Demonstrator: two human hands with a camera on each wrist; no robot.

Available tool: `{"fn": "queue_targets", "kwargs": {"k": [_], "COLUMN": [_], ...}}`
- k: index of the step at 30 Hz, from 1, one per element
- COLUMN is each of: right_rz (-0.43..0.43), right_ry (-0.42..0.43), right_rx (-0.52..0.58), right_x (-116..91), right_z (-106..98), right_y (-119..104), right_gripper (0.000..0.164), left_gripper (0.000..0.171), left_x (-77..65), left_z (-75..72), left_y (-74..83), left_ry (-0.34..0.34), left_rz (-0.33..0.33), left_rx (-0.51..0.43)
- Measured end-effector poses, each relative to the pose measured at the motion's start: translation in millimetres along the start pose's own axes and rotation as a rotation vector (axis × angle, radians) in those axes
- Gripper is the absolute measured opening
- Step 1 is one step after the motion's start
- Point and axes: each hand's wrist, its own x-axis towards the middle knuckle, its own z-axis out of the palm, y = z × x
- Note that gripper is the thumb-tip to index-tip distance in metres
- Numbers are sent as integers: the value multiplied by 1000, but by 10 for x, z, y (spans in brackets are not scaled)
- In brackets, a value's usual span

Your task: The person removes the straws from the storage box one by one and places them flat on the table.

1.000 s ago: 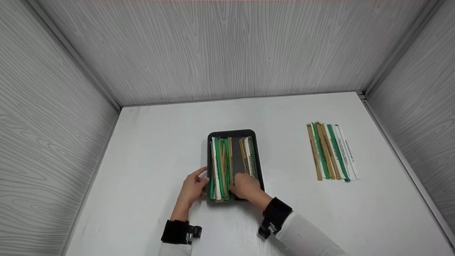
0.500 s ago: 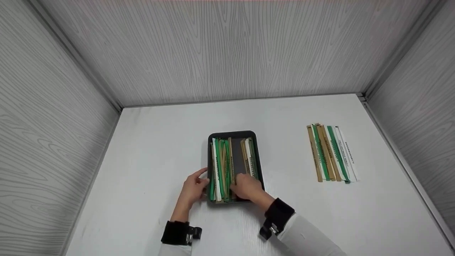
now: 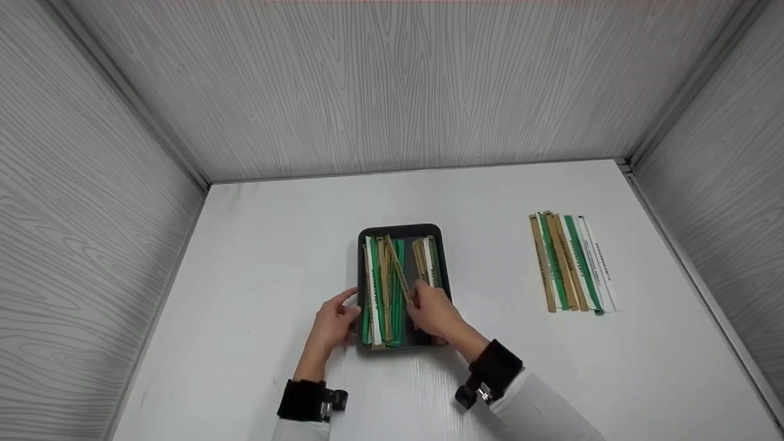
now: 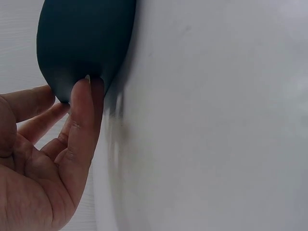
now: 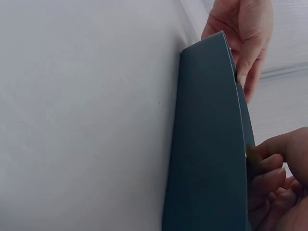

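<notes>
A dark rectangular tray (image 3: 400, 231) lies in the middle of the table, holding long slim paper packets in brown, green and white. The left hand (image 3: 332, 321) holds the tray by its near left side, fingers and thumb at the wall in the left wrist view. Over the tray's right half, the right hand (image 3: 432, 311) pinches the near end of a brown printed paper packet (image 3: 397, 264). That packet slants, its far end over the left group of packets (image 3: 375, 288). A smaller group (image 3: 428, 252) lies along the right wall, partly hidden by the right hand.
On the table (image 3: 269, 257) to the right lies a row of several similar packets (image 3: 566, 263), side by side, brown, green and white. Grey wood-grain panels (image 3: 392, 86) enclose the table at the back and sides. Both wrists wear black bands.
The right hand has moved slightly right and up, drawing the brown packet out of the left group so that it now slants. Green packets beneath it show. The left hand and tray stay put.
</notes>
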Motion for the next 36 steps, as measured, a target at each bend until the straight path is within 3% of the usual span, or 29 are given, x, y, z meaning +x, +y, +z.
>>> {"fn": "queue_targets", "kwargs": {"k": [8, 15, 25, 32, 36], "right_rz": [-73, -71, 57, 240, 278], "right_ry": [19, 173, 314, 320, 327], "right_rx": [76, 93, -17, -82, -147], "right_x": [-104, -233, -414, -588, -703], "right_z": [-270, -653, -1203, -1550, -1734], "right_y": [14, 196, 815, 1249, 1480], "right_gripper": [27, 27, 28, 37, 38], "left_gripper": [46, 46, 46, 46, 45], "left_x": [-12, -26, -29, -32, -36], "left_z": [4, -19, -26, -29, -33], "left_y": [-2, 7, -10, -14, -15], "left_ry": [2, -1, -2, 10, 5], "left_rz": [-6, -12, -3, 2, 6], "left_rx": [-9, -4, 7, 23, 23]}}
